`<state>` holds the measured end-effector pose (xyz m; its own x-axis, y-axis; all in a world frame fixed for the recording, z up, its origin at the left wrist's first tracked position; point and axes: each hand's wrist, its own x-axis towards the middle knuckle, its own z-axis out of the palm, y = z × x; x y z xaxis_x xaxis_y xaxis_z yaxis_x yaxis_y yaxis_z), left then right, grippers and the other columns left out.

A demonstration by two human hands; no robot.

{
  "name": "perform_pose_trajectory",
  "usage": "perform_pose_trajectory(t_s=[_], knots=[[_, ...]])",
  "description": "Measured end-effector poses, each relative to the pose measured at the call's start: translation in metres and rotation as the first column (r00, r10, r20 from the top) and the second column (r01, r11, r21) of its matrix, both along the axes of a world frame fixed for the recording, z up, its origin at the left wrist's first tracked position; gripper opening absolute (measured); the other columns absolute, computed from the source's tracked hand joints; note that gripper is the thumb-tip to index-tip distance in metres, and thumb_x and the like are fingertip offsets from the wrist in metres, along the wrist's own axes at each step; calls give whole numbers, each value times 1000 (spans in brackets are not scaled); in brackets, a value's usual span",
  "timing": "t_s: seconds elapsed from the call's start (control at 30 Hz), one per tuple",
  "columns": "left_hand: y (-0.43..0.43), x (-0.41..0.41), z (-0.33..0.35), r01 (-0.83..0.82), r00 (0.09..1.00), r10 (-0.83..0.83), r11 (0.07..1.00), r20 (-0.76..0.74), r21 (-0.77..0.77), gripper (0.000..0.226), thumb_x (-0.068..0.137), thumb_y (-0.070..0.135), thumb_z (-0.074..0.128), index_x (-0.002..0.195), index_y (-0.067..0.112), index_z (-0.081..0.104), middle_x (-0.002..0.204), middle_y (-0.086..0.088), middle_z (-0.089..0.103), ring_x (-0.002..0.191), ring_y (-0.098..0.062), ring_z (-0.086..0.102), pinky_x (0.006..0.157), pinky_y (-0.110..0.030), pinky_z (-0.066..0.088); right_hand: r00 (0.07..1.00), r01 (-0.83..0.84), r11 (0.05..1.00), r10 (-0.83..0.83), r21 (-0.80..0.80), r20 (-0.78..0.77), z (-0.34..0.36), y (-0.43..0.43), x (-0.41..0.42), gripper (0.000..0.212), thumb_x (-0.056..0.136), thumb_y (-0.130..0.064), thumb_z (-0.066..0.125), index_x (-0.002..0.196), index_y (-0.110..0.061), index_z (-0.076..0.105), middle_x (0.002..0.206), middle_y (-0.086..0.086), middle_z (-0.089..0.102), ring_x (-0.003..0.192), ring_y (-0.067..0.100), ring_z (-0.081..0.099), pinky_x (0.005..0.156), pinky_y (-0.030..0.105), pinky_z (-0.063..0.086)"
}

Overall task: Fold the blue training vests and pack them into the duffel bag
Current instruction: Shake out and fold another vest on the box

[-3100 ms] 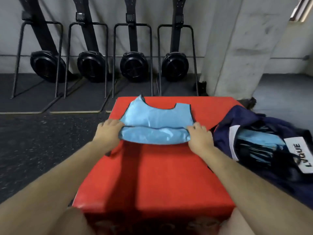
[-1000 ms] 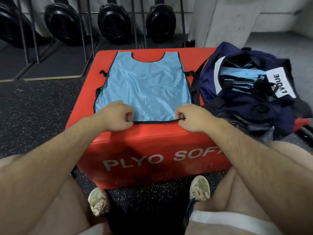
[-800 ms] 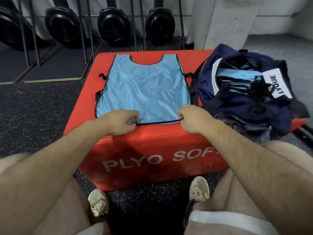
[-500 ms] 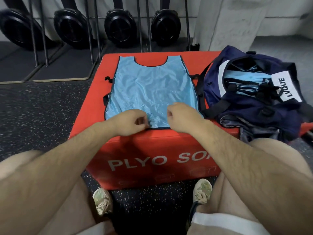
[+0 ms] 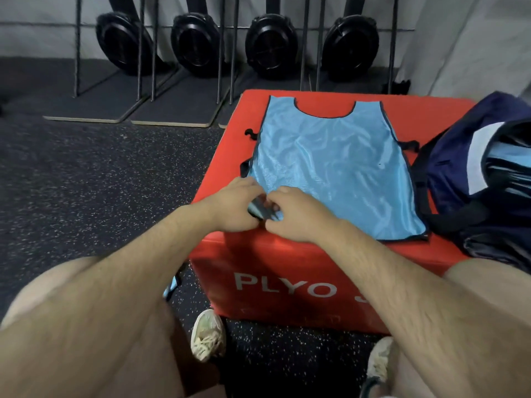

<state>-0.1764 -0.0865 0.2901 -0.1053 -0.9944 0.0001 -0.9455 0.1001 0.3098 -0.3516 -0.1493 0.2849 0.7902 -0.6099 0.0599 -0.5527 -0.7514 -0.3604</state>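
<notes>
Blk speckled floor [image 5: 100, 182], 4 rowers [image 5: 271, 44], gry wall [image 5: 37, 38]

You've got dim, flat indoor light, prob. from overhead, w/ soft shadows only and a mild sheen on the blue vest [image 5: 330, 168]. The wide-angle lens bends the edges. The whole pic is slightly soft, esp. toward the corners.

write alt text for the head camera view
The left hand and right hand pinch the near left corner of a blue vest spread flat on a red plyo box. An open navy duffel bag holding blue fabric sits to its right.
</notes>
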Motion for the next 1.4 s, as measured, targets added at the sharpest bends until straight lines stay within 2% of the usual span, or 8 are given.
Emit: perform_pose_trajectory(t_s=[0.2,0.5,0.67,0.8,1.03,1.13,1.23,1.4], knots=[[-3,16,-6,-29,1000,29,998,-9,60,54,65,41,59,114,18,62,112,2,58,112,-22,51,97,-38,42,998,50,999,-50,4,-28,-7,-13,17,9,89,-29,59,86,-21,60,89,-3,56,87,24,57,77,39,48],[-14,19,-5,-26,1000,25,998,-11,-51,32,86,15,61,118,15,60,113,-4,62,108,-28,52,93,-44,43,950,251,861,-307,442,60,8,-28,20,27,89,-18,47,64,-16,40,59,1,38,56,19,35,54,33,27],[-13,18,3,-30,999,29,998,-19,-55,27,81,14,49,104,17,63,100,-4,66,99,-28,57,86,-42,46,991,113,957,-128,266,38,2,-19,13,35,75,-51,73,89,-24,56,83,-10,60,76,14,58,68,35,46],[-5,16,17,10,998,-7,999,-58,47,46,66,21,41,95,14,76,93,1,72,89,-19,62,83,-33,49,996,-71,997,72,23,-50,3,-16,9,10,81,-32,63,82,-26,56,86,-8,55,87,20,59,76,38,50],[-20,20,11,-204,972,192,976,-132,-81,22,81,6,53,91,12,72,95,-5,69,92,-23,62,80,-28,45,999,43,997,-43,62,0,7,-15,18,36,87,-44,51,72,-13,62,67,2,59,69,22,57,65,40,52],[-41,36,-2,-321,946,301,915,-119,-244,25,86,10,57,110,11,65,110,-11,61,106,-33,55,96,-40,43,996,65,997,-63,-35,57,14,-27,30,19,92,-35,51,92,-24,67,93,-7,63,94,19,58,85,40,50],[-61,46,-9,-442,896,433,892,-101,-98,40,94,26,58,131,13,53,127,-9,59,122,-35,48,103,-43,40,994,62,991,-71,-118,-81,18,-45,42,33,98,-34,46,124,-20,62,127,2,58,122,25,49,104,40,39],[-79,54,-14,-361,894,344,933,-287,-5,30,88,22,70,118,16,64,107,-2,66,104,-24,60,94,-33,46,989,130,985,-137,-111,-55,0,-63,53,47,104,-36,40,146,-16,45,155,1,38,145,23,30,116,39,24]])
